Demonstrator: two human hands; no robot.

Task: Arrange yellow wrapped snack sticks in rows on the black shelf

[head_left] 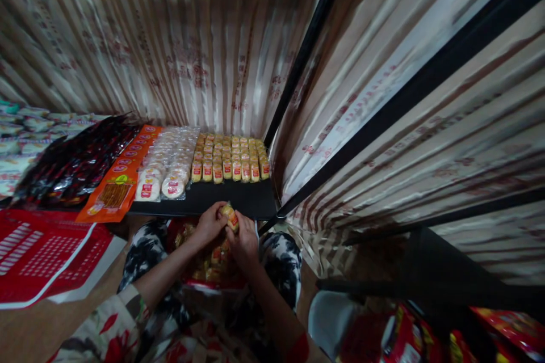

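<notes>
Between my two hands is a small yellow snack packet (230,216) with a red label, in clear wrapping. My left hand (210,223) pinches its left side, and my right hand (246,238) grips it from the right. Both hands are just off the front edge of a black shelf (247,198). Below them, between my knees, a red container holds more yellow packets (216,264), partly hidden by my arms. Rows of matching yellow packets (232,160) stand on the shelf, their red labels facing me.
Left of the rows lie round white crackers (174,182) in clear bags, an orange snack bag (114,193) and dark shiny packs (76,164). A red basket (46,258) is at lower left. Black frame bars (366,136) slant on the right; red bags (404,334) lie at lower right.
</notes>
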